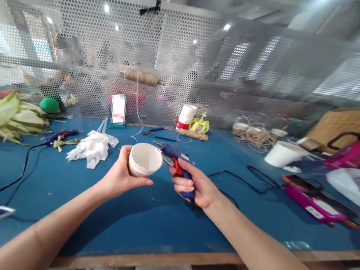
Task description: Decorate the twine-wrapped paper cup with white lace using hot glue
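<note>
My left hand point(119, 178) is closed round a white paper cup point(144, 159), held on its side with the open mouth facing me. My right hand point(197, 186) grips a blue glue gun point(177, 164) with an orange trigger; a finger rests on the trigger. The gun's nozzle touches the cup's right rim. Both hands hover above the blue table point(112, 223). The gun's black cord point(239, 180) trails off to the right.
A pile of white strips point(92, 147) and a second glue gun point(62, 135) lie to the left, green leaves point(2, 118) beyond. Twine spool point(141, 77) hangs on the mesh panel. More cups point(282, 153), twine, pink tools point(318, 203) and a basket point(344, 124) crowd the right.
</note>
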`<state>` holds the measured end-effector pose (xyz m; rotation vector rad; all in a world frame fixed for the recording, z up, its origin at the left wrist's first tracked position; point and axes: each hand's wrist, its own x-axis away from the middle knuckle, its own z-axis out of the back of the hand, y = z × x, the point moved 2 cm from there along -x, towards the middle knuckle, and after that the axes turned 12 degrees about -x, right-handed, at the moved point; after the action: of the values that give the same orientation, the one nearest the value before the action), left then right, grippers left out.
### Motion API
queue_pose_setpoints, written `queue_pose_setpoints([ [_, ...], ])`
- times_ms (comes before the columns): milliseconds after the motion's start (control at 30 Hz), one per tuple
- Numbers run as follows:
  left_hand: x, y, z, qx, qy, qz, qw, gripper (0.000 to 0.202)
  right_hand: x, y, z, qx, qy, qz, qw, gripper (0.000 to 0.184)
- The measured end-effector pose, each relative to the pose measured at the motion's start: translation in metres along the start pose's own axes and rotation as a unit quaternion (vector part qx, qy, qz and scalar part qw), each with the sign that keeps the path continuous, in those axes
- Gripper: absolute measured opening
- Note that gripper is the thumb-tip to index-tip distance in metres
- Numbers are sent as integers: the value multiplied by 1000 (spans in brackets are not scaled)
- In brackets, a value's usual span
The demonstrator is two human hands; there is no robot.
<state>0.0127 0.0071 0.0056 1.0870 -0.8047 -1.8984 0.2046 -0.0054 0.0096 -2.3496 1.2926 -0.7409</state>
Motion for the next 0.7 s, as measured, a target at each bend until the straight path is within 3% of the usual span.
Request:
queue_pose_setpoints([
  [333,-2,-3,-1,5,26,-5,1000,69,3,7,-2,10,-28,-10,1000,15],
  [533,-2,-4,2,-3,24,-16,1000,67,6,7,-5,137,-45,108,984,19],
  [700,-2,-3,4,-20,23,-2,1000,65,11,4,-4,283,-3,193,939,25],
])
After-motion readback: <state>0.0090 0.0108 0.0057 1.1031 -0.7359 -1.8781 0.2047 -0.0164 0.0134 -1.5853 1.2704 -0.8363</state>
